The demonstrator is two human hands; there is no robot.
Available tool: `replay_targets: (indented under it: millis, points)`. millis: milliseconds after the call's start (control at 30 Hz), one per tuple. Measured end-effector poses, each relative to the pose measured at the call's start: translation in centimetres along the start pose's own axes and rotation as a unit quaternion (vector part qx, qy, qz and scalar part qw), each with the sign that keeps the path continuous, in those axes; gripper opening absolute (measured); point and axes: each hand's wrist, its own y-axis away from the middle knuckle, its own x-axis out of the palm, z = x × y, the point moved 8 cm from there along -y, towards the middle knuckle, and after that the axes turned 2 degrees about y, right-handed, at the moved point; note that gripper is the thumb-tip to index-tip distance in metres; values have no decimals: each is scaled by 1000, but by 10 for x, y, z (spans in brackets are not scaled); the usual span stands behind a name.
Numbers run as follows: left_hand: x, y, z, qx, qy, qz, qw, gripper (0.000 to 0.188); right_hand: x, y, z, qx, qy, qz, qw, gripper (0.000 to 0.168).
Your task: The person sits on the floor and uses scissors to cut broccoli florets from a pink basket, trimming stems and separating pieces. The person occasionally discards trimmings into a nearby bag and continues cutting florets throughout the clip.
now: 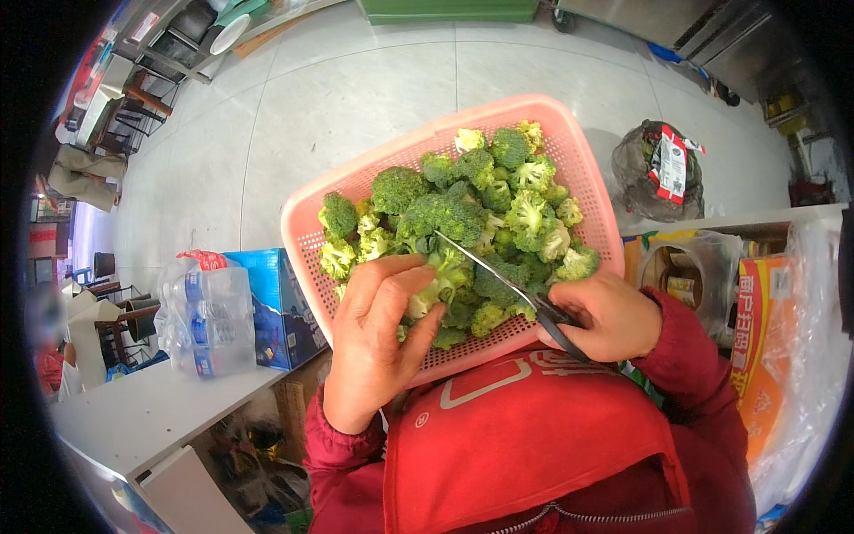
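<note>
A pink plastic basket [600,213] full of cut broccoli florets [530,213] lies before me. My left hand [387,320] grips the pale stem of a large broccoli head [444,217] over the near left part of the basket. In my right hand [600,317], at the basket's near right corner, is a pair of scissors with black handles [550,317]. Its metal blades point up and left, their tips against the underside of the broccoli head by the stems. Whether the blades are parted cannot be told.
Left of the basket, plastic-wrapped bottles [207,320] and a blue box [270,307] stand on a white counter [173,407]. A dark rubbish bag [657,173] sits on the tiled floor at right. Nearer right are a shelf and an orange printed box [767,354]. A person's legs [87,173] show far left.
</note>
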Motion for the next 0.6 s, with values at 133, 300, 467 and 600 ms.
replay_targets:
  millis: [133,300,467,600]
  points:
    - [-1,-1,-1,21,4,6,1000,42,-2,-9,1,-6,5,12,1000,33]
    - [-8,1,6,32,20,27,999,40,5,-15,3,-50,34,1,998,36]
    - [-15,2,7,25,41,19,999,36,14,-21,-20,17,-38,17,999,35]
    - [-10,3,3,38,67,27,997,36,16,-17,-35,48,-81,10,995,39]
